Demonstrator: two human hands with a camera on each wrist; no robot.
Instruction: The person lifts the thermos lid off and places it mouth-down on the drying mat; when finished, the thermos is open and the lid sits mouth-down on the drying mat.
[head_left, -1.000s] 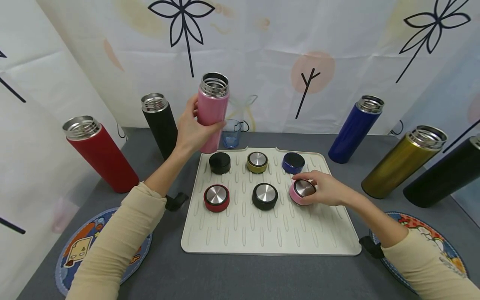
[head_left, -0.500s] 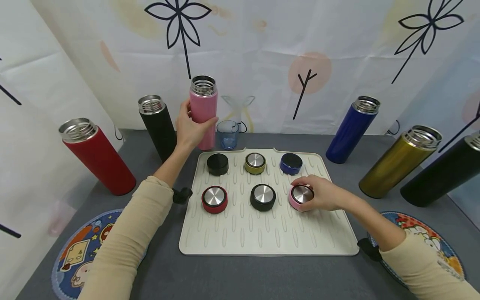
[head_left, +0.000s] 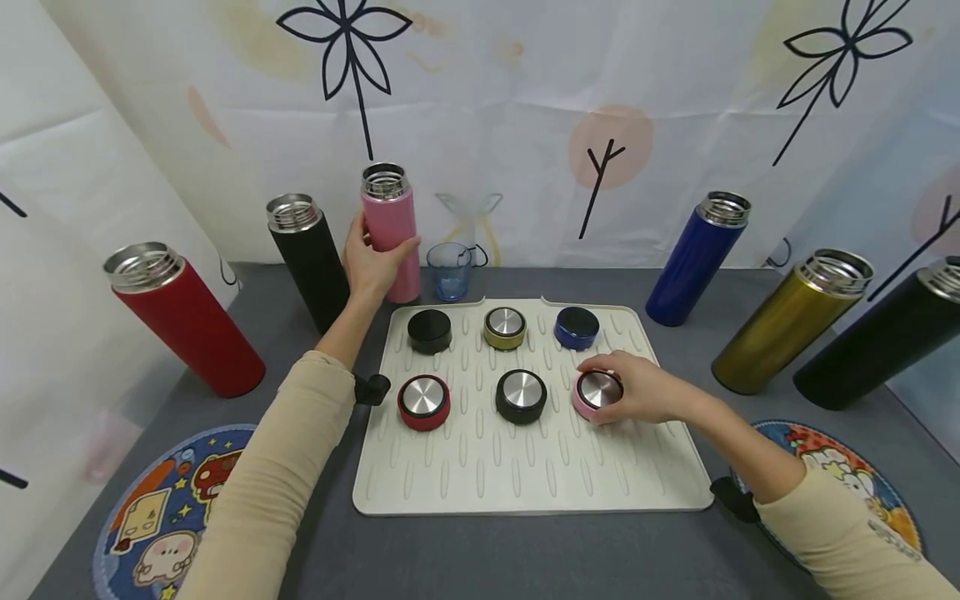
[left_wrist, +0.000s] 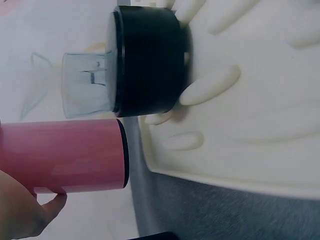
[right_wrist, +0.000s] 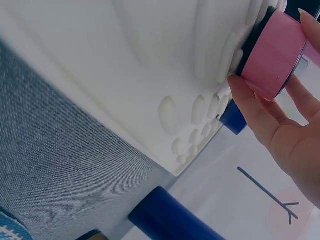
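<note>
My left hand (head_left: 372, 265) grips an upright pink thermos bottle (head_left: 392, 225) with an uncovered steel mouth, behind the back left corner of the cream drying mat (head_left: 480, 479). In the left wrist view, the pink bottle's dark base (left_wrist: 125, 154) is close to the grey tabletop; whether it touches I cannot tell. At the mat's right side, my right hand (head_left: 637, 387) holds a pink lid (head_left: 598, 390) with a steel top between thumb and fingers. The right wrist view shows the lid's pink side (right_wrist: 275, 52) and its dark lower rim by the mat's ridges.
Other lids on the mat include a red one (head_left: 423, 402), a black one (head_left: 521, 396) and a blue one (head_left: 577, 327). Uncapped bottles stand around: red (head_left: 187, 325), black (head_left: 309, 262), blue (head_left: 697, 260), gold (head_left: 791, 322). A blue glass (head_left: 450, 273) is behind the mat.
My left hand has carried the pink bottle down and left, from over the mat's back edge to behind its left corner. My right hand stays on the pink lid; the view has shifted slightly.
</note>
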